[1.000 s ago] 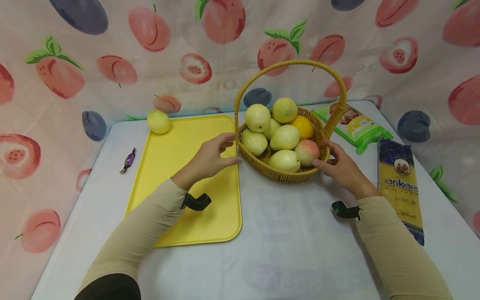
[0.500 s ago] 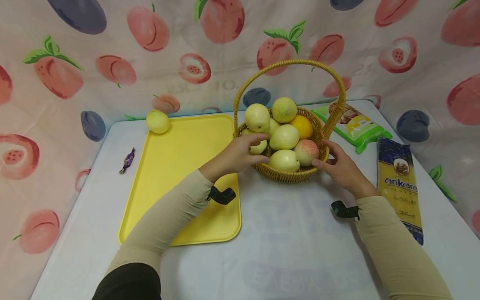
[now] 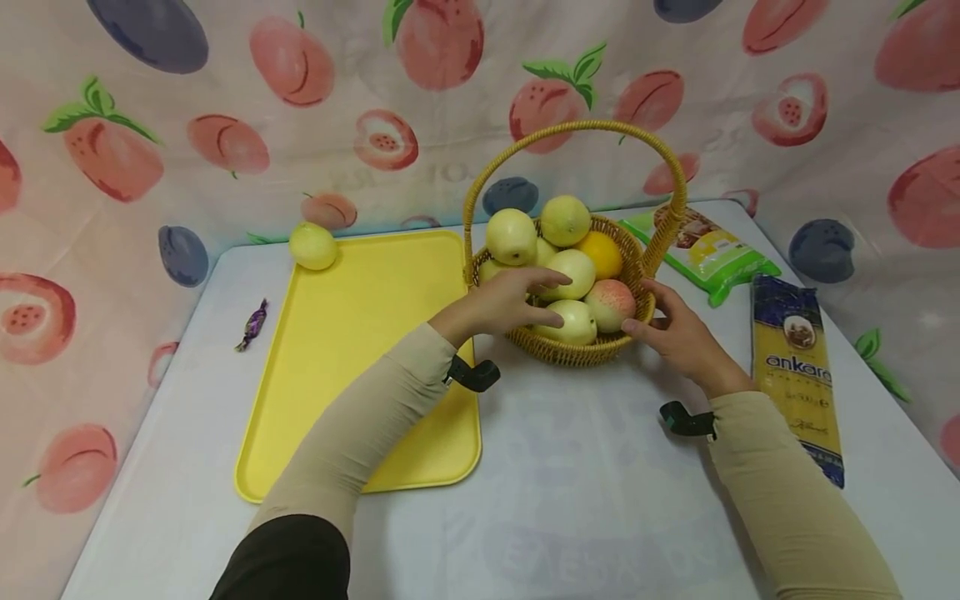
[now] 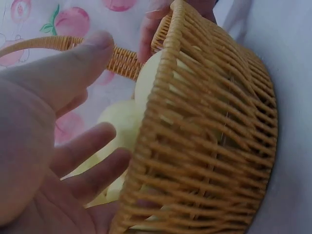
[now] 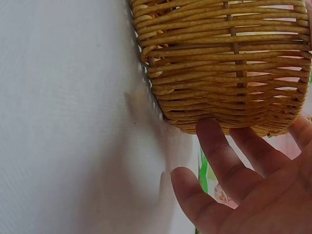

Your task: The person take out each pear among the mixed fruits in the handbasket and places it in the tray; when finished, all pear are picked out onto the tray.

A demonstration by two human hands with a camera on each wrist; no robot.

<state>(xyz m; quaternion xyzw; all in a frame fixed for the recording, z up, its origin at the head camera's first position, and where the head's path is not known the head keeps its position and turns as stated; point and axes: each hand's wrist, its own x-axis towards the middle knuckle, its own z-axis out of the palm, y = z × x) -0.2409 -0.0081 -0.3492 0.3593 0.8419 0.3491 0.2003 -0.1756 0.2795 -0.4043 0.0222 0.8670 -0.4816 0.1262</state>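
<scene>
A wicker basket with a tall arched handle holds several pale green-yellow fruits, an orange and a reddish peach. My left hand reaches over the basket's left rim. Its thumb and fingers stand apart beside a pale fruit at the front; the left wrist view shows nothing gripped between them. On the right side, my right hand holds the basket by its rim, thumb toward the front. In the right wrist view, fingertips touch the outer weave.
A yellow tray lies left of the basket, with a yellow fruit at its far left corner. A purple wrapped candy lies left of the tray. A green bag and a yellow-and-blue "ankara" packet lie on the right.
My left hand has moved right, from the basket's left edge to over its front left fruits. The right hand stays at the basket's right rim, and the basket has kept its place.
</scene>
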